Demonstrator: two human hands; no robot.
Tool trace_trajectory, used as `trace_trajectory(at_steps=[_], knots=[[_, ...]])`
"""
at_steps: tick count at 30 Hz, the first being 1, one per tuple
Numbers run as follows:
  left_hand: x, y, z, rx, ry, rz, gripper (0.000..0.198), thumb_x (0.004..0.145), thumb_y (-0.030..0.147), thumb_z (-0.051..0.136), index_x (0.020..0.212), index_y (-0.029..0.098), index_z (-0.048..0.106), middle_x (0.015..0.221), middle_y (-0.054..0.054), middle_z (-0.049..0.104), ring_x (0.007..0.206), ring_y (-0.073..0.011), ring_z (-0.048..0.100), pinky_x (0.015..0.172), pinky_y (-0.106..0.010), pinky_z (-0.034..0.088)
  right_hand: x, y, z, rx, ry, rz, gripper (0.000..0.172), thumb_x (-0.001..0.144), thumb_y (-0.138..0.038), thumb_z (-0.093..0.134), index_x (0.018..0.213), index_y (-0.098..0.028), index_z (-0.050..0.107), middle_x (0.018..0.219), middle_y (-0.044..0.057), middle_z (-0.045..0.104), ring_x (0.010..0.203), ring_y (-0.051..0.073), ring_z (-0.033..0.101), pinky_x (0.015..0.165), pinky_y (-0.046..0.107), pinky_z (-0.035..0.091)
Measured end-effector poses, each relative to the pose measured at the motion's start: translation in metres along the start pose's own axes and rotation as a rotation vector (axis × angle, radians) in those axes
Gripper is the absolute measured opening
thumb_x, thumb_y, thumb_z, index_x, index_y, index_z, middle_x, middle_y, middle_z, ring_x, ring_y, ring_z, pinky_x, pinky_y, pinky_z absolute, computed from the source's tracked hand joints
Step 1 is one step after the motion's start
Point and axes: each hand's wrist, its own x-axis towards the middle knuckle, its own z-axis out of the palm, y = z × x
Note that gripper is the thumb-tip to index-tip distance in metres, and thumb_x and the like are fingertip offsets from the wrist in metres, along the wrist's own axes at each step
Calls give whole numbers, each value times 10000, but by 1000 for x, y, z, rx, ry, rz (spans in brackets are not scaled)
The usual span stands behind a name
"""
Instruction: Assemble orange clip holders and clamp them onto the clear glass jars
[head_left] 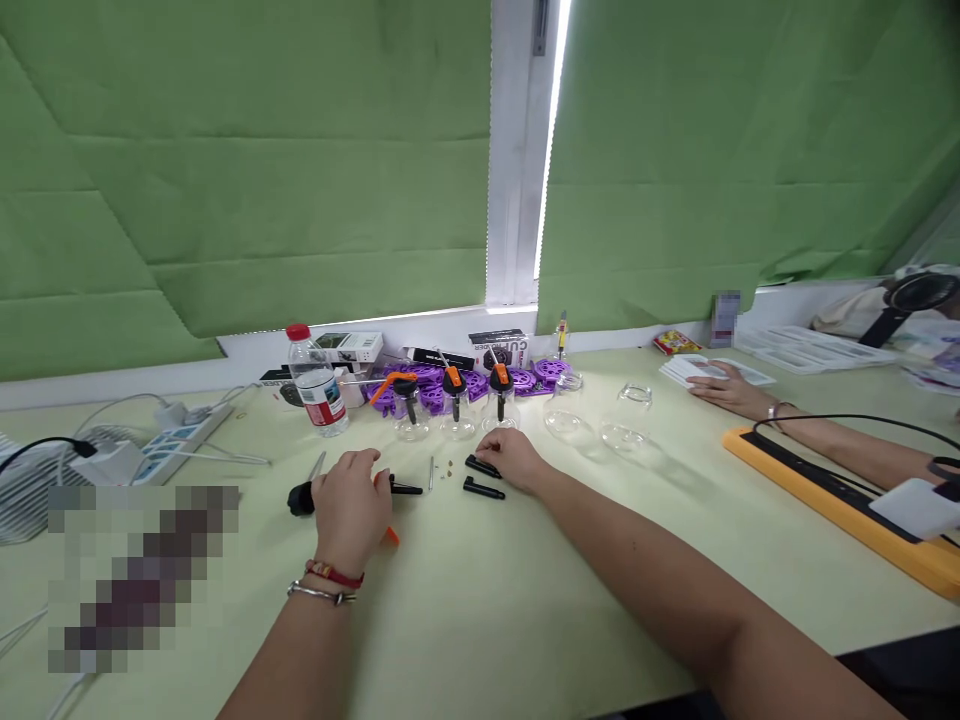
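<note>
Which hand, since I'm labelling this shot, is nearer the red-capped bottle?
Left. The left hand is in front of the bottle, slightly to its right; the right hand is much farther to its right.

A water bottle (319, 390) with red cap (298, 331) stands at the left of the table (570, 620), near a power strip (184, 440) with white plugs (112, 463). At the right lie a long orange device (825, 499) and a small packet (676, 342), while green sheets (300, 180) hang behind

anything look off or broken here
Nothing looks clearly broken or spilled. Slightly odd: three glass jars have black tops, but the two jars to their right have none. Tiny brown bits lie loose beside the right hand; can't tell if dropped.
</note>
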Motion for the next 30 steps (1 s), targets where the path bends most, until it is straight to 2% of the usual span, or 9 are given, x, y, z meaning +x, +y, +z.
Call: trace_trajectory(at_steps=[4, 9, 15, 19, 24, 27, 30], knots=[[2, -4, -3, 6, -120, -51, 367, 862, 249, 382, 1144, 123, 582, 1116, -136, 595, 1024, -271, 565, 786, -358, 430, -1, 0, 0, 0, 6, -14, 127, 767, -228, 612, 763, -175, 726, 870, 48, 669, 802, 168, 589, 735, 276, 448], [3, -3, -9, 31, -187, -134, 373, 873, 249, 346, 1162, 157, 563, 1159, -125, 560, 1037, -266, 558, 710, -340, 443, 0, 3, 1, 11, 15, -25, 156, 781, -253, 590, 757, -174, 723, 855, 47, 669, 782, 169, 586, 731, 283, 446], [3, -2, -14, 118, -315, -167, 349, 893, 358, 312, 985, 163, 587, 1030, -140, 605, 921, -292, 595, 598, -342, 410, -2, 8, 2, 45, 44, 4, 228, 823, -299, 522, 856, -176, 711, 906, 53, 681, 822, 181, 604, 736, 288, 463], [3, -3, -14, 98, -411, -170, 376, 898, 410, 290, 937, 163, 571, 954, -144, 644, 865, -295, 616, 594, -339, 397, -5, 7, 1, 53, 41, -11, 217, 817, -292, 520, 840, -174, 701, 922, 62, 678, 841, 194, 601, 771, 311, 459], [1, -1, -14, 46, -430, -172, 482, 916, 464, 167, 933, 174, 552, 897, -142, 664, 836, -298, 629, 601, -345, 395, -8, 6, 2, 63, 64, -15, 215, 802, -288, 524, 876, -170, 687, 942, 70, 673, 865, 201, 598, 799, 322, 448], [0, -1, -10, 6, -453, -151, 458, 862, 574, 288, 948, 199, 536, 897, -120, 669, 803, -291, 634, 580, -326, 397, -9, 8, 0, 104, 97, 34, 244, 793, -319, 520, 901, -170, 680, 924, 68, 673, 805, 194, 596, 749, 317, 454], [0, -5, -3, 0, -433, -120, 288, 777, 467, 511, 902, 209, 540, 914, -110, 665, 804, -286, 630, 564, -307, 393, -12, 4, -5, 153, 151, 28, 260, 785, -349, 522, 896, -170, 676, 915, 64, 668, 812, 192, 589, 749, 312, 451]])
